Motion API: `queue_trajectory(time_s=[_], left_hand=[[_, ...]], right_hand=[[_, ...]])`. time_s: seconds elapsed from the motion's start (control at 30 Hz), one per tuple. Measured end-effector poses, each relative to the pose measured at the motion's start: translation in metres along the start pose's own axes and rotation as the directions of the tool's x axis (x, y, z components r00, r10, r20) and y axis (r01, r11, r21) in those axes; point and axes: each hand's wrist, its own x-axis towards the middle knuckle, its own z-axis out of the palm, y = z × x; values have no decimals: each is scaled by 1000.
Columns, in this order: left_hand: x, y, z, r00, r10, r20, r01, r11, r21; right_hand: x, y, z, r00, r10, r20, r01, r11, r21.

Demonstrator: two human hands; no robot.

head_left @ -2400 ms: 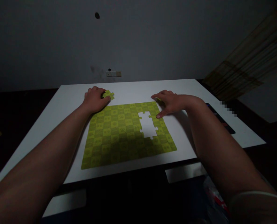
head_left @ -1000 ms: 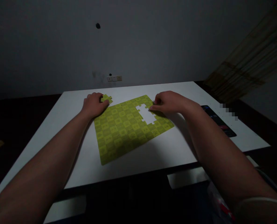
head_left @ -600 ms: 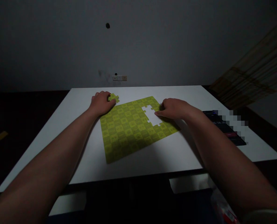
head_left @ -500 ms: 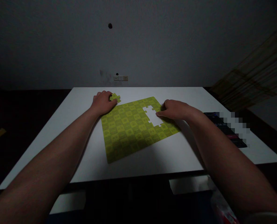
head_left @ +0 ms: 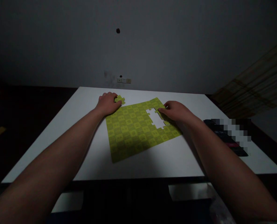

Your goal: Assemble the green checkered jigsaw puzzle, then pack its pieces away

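A yellow-green checkered puzzle sheet (head_left: 131, 130) lies tilted on the white table, with a jigsaw-edged gap right of its middle that shows white. My right hand (head_left: 174, 109) pinches the sheet's right side, thumb on top beside the gap, and that strip is bent slightly up. Just past the sheet's far left corner, my left hand (head_left: 108, 103) has its thumb and fingers closed round a loose green puzzle piece (head_left: 120, 99). The fingers' undersides are hidden.
A dark flat item (head_left: 224, 137), partly pixelated, lies at the right of the white table (head_left: 94, 166). Behind the table stands a grey wall with sockets (head_left: 123, 80). Striped hanging cloth (head_left: 247, 81) is at the far right.
The sheet's right strip beside the gap has lifted a little in my right hand. The whole view has shifted slightly; my left hand still holds the loose piece.
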Motion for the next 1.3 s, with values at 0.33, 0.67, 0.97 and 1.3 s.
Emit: queue_trajectory(time_s=[0.33,0.67,0.97,1.3], left_hand=[[-15,8,-15,988,146,49,-152,972,181],[-15,128,13,789,566,238,-584,812,5],[-17,133,42,800,495,339,-529,849,7],[-28,143,43,844,441,306,-467,884,11]], right_hand=[[3,-2,-2,999,37,13,-38,990,136],[6,0,-2,998,-4,57,-10,971,239],[9,19,-15,999,35,-29,-34,998,49],[-11,-26,2,997,-82,8,83,990,-118]])
